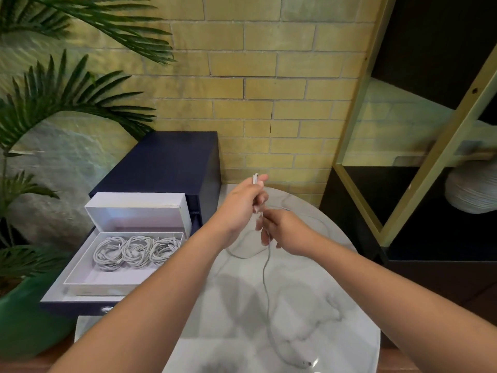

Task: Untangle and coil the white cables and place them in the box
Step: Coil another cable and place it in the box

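Coiling a loose white cable (266,275) over the bench (330,305)
We pinch one plug end w/ L hand (240,204) fingers (262,177); R hand (286,230) grips the strand just below, rest trails on the marble. Three coils (135,251) sit in the box (80,266), left. Risk: tail connector (306,363) near the bench edge could slip off & drag, twisting our loops.

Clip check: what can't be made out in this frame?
Head view only.
- Cable between left hand and right hand: hidden by their fingers.
- Plug near the bottom edge: too small and blurred to identify.
- Box, right corner: covered by the left forearm.
- Coils in the box: too small to count strands.
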The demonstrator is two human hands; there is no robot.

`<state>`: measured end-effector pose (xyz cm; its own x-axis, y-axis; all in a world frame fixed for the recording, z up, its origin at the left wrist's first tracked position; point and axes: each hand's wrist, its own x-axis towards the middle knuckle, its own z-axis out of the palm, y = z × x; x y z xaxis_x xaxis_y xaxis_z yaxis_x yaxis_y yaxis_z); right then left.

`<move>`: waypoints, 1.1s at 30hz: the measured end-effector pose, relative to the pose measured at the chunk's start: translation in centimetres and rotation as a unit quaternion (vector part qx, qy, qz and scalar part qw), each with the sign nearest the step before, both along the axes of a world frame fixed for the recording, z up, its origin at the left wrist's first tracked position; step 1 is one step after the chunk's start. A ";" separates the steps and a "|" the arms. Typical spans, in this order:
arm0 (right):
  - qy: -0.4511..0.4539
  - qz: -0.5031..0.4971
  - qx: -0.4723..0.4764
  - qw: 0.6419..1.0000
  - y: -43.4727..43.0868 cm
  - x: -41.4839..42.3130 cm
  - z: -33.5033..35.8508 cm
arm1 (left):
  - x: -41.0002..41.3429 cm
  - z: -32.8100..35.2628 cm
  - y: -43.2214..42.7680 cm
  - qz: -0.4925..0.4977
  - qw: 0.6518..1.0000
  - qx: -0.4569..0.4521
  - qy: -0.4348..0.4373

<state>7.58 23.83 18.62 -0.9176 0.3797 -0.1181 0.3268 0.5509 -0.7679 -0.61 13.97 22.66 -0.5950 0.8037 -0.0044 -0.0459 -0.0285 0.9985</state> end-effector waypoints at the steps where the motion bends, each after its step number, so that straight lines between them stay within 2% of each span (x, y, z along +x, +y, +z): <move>1: -0.011 0.004 0.025 1.000 -0.2 -0.1 0.0 | 0.0 0.0 0.0 0.005 1.000 -0.004 0.009; 4: -0.044 0.029 0.070 0.996 -1.3 0.0 0.1 | 0.2 -0.3 0.0 0.001 0.999 -0.007 0.031; 7: -0.059 0.023 0.013 0.998 -1.9 0.7 0.6 | 0.1 -1.1 0.0 0.004 0.999 -0.017 0.046; 10: -0.118 0.059 -0.006 0.991 -2.0 1.5 1.3 | 0.0 -1.7 0.0 0.010 0.997 -0.016 0.070; 12: -0.156 0.085 -0.004 0.984 -2.1 2.0 1.7 | -0.3 -2.1 0.0 0.018 0.994 -0.027 0.108; 14: -0.163 0.092 0.036 0.982 -1.9 2.5 2.4 | -0.8 -2.6 -0.1 0.018 0.983 -0.056 0.176; 17: -0.136 0.109 0.118 0.978 -1.1 2.7 3.6 | -1.3 -3.9 -0.7 0.010 0.947 -0.107 0.301; 19: -0.117 0.115 0.157 0.974 -0.6 2.8 4.1 | -1.1 -4.5 -1.0 -0.008 0.930 -0.123 0.346; 22: -0.085 0.116 0.206 0.968 -0.1 2.8 4.6 | -0.7 -4.8 -1.4 -0.035 0.918 -0.149 0.366; 27: -0.006 0.056 0.303 0.951 1.6 3.1 5.3 | -0.8 -5.0 -2.2 -0.057 0.896 -0.191 0.398; 30: 0.055 0.071 0.356 0.930 2.1 2.8 5.2 | -1.0 -5.0 -2.1 -0.070 0.871 -0.219 0.434; 33: 0.097 0.088 0.374 0.918 2.2 2.6 4.5 | -1.2 -5.0 -2.1 -0.091 0.871 -0.231 0.425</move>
<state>10.16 26.04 23.08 -0.9487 0.1316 0.2876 0.0792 0.9792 -0.1869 -1.82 11.87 17.69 -0.4037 0.9145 0.0269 0.7528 0.3152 0.5779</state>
